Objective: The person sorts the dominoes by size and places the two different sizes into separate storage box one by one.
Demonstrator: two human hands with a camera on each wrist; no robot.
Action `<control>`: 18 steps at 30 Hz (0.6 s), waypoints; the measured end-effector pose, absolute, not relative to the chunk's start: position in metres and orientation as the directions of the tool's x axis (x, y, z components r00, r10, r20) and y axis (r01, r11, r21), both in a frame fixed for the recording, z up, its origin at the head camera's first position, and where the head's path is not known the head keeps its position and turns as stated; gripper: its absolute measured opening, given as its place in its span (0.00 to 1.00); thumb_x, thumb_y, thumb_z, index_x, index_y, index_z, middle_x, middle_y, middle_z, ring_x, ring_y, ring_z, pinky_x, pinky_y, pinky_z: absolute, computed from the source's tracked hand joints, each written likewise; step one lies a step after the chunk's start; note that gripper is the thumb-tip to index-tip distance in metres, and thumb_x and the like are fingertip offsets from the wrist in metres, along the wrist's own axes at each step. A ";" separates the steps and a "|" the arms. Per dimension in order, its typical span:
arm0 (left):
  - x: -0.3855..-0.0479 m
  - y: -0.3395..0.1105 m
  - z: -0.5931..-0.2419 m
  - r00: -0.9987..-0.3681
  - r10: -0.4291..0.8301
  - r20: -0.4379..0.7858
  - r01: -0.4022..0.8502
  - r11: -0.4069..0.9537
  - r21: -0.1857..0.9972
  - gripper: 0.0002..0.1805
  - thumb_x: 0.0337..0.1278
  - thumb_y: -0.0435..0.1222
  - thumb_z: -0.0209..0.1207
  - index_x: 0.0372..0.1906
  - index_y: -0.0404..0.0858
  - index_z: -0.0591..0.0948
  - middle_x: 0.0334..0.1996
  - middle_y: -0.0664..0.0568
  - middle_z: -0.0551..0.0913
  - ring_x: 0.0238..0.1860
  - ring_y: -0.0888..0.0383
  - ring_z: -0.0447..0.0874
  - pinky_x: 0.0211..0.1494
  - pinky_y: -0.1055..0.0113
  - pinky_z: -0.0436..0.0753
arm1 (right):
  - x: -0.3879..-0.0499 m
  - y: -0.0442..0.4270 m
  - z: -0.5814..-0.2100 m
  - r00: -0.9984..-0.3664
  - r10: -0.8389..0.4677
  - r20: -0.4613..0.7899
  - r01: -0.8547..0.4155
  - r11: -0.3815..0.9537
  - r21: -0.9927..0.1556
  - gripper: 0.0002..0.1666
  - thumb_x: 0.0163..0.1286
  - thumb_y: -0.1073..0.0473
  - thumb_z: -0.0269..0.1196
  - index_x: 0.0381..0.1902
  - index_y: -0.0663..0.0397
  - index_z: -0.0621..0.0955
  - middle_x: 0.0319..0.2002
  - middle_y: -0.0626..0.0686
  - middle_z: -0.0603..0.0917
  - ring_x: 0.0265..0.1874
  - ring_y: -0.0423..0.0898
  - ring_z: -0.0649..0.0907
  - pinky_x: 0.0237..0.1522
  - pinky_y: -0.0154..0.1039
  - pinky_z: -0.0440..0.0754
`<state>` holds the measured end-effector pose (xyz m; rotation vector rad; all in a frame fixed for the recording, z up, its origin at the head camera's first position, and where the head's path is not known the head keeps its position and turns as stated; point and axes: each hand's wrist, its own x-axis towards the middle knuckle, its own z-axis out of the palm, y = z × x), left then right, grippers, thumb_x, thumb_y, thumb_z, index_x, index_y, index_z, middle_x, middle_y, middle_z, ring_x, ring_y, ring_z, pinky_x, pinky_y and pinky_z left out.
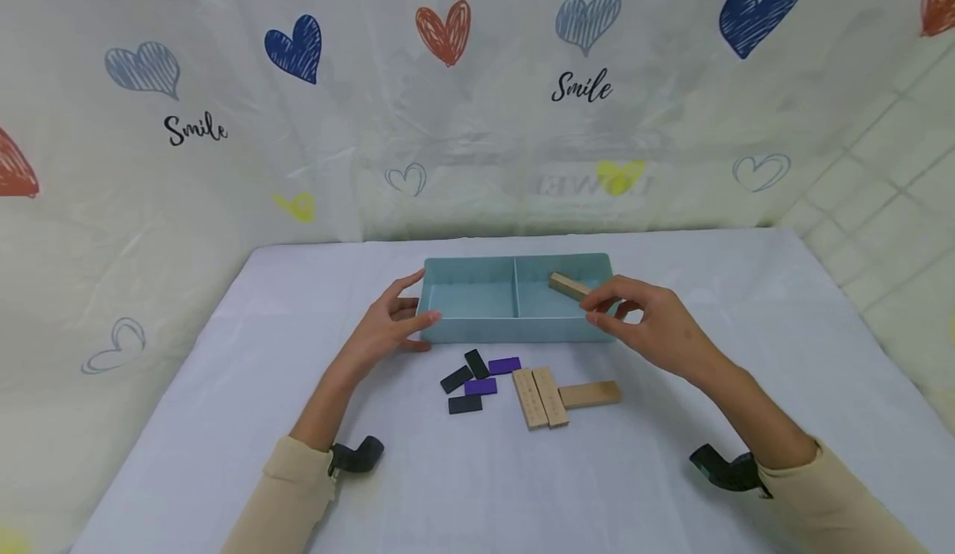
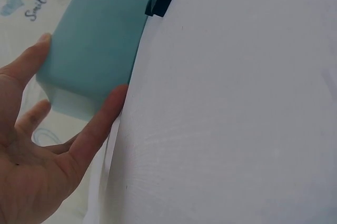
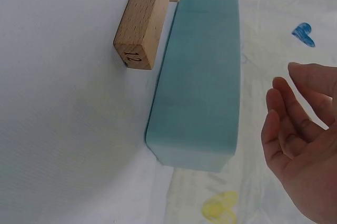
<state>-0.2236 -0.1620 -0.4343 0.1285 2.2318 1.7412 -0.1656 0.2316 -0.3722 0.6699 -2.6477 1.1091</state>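
Observation:
A light blue two-compartment tray [image 1: 470, 331] stands on the white-covered table. My left hand [image 1: 384, 326] holds its left end, thumb at the front rim and other fingers along the end, as the left wrist view also shows. One wooden block [image 1: 567, 285] lies slanted in the right compartment. Over that compartment's front right corner is my right hand [image 1: 652, 326], fingertips close to the block's near end. In the right wrist view, the loosely bent fingers [image 3: 287, 113] stand apart from the thumb, with nothing visible between them.
In front of the tray lie three wooden blocks [image 1: 551, 397]; one end bears the number 12 in the right wrist view. Left of them are black tiles [image 1: 465, 405] and purple tiles [image 1: 504, 366]. A heart-patterned curtain [image 1: 477, 123] hangs behind the table.

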 end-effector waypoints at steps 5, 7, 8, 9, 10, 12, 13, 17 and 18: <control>-0.223 -0.164 -0.434 -0.948 0.258 -0.184 -0.119 0.249 0.961 0.51 0.58 0.50 0.74 0.82 0.64 0.58 0.77 0.37 0.66 0.74 0.36 0.71 0.50 0.50 0.92 | -0.162 0.231 -0.373 -0.880 -0.349 0.323 -0.475 0.608 -0.636 0.11 0.69 0.64 0.71 0.43 0.41 0.87 0.40 0.42 0.88 0.38 0.35 0.83 0.42 0.27 0.84; -0.222 -0.165 -0.435 -0.949 0.255 -0.187 -0.123 0.247 0.961 0.50 0.59 0.49 0.74 0.81 0.65 0.58 0.77 0.37 0.65 0.74 0.36 0.72 0.50 0.50 0.92 | -0.161 0.231 -0.374 -0.879 -0.358 0.315 -0.475 0.601 -0.643 0.11 0.69 0.64 0.71 0.43 0.41 0.87 0.40 0.41 0.88 0.38 0.35 0.83 0.42 0.27 0.84; -0.221 -0.165 -0.435 -0.949 0.251 -0.188 -0.125 0.248 0.961 0.49 0.60 0.49 0.74 0.81 0.65 0.59 0.77 0.37 0.66 0.73 0.36 0.72 0.50 0.50 0.92 | -0.161 0.230 -0.375 -0.878 -0.363 0.313 -0.477 0.596 -0.646 0.12 0.69 0.65 0.71 0.43 0.40 0.87 0.40 0.41 0.88 0.38 0.35 0.83 0.42 0.27 0.84; -0.221 -0.165 -0.435 -0.950 0.249 -0.189 -0.125 0.250 0.960 0.49 0.60 0.49 0.73 0.81 0.65 0.58 0.77 0.36 0.66 0.73 0.35 0.72 0.50 0.50 0.92 | -0.160 0.230 -0.376 -0.876 -0.368 0.312 -0.479 0.593 -0.647 0.12 0.68 0.65 0.71 0.43 0.40 0.87 0.40 0.41 0.88 0.38 0.35 0.83 0.41 0.28 0.84; -0.220 -0.165 -0.436 -0.951 0.247 -0.188 -0.124 0.252 0.960 0.49 0.60 0.48 0.73 0.81 0.65 0.58 0.77 0.36 0.66 0.73 0.35 0.73 0.50 0.50 0.92 | -0.160 0.229 -0.377 -0.874 -0.374 0.310 -0.482 0.589 -0.649 0.12 0.68 0.65 0.72 0.43 0.41 0.87 0.40 0.41 0.88 0.38 0.35 0.83 0.41 0.28 0.85; -0.220 -0.165 -0.436 -0.952 0.246 -0.184 -0.119 0.257 0.959 0.49 0.61 0.48 0.73 0.81 0.66 0.59 0.77 0.36 0.66 0.73 0.35 0.72 0.51 0.50 0.92 | -0.159 0.229 -0.377 -0.871 -0.380 0.312 -0.488 0.587 -0.646 0.13 0.67 0.66 0.72 0.43 0.41 0.87 0.40 0.41 0.88 0.38 0.34 0.83 0.41 0.28 0.85; -0.221 -0.165 -0.436 -0.952 0.248 -0.181 -0.114 0.259 0.959 0.49 0.60 0.49 0.73 0.81 0.65 0.59 0.77 0.36 0.66 0.74 0.35 0.72 0.51 0.50 0.92 | -0.158 0.229 -0.378 -0.869 -0.382 0.316 -0.492 0.586 -0.644 0.13 0.67 0.67 0.72 0.43 0.41 0.87 0.40 0.41 0.88 0.38 0.34 0.83 0.40 0.29 0.85; -0.222 -0.162 -0.434 -0.950 0.258 -0.177 -0.110 0.255 0.961 0.49 0.59 0.50 0.74 0.81 0.66 0.59 0.77 0.37 0.66 0.74 0.36 0.71 0.51 0.50 0.92 | -0.154 0.231 -0.378 -0.863 -0.390 0.320 -0.501 0.588 -0.635 0.14 0.66 0.67 0.72 0.43 0.41 0.87 0.39 0.40 0.87 0.37 0.34 0.83 0.39 0.30 0.85; -0.222 -0.162 -0.434 -0.949 0.261 -0.176 -0.110 0.250 0.962 0.49 0.59 0.50 0.74 0.81 0.65 0.59 0.77 0.37 0.66 0.74 0.36 0.71 0.51 0.50 0.92 | -0.153 0.231 -0.378 -0.863 -0.392 0.319 -0.502 0.590 -0.632 0.14 0.66 0.67 0.72 0.43 0.40 0.87 0.39 0.40 0.87 0.37 0.34 0.83 0.39 0.30 0.85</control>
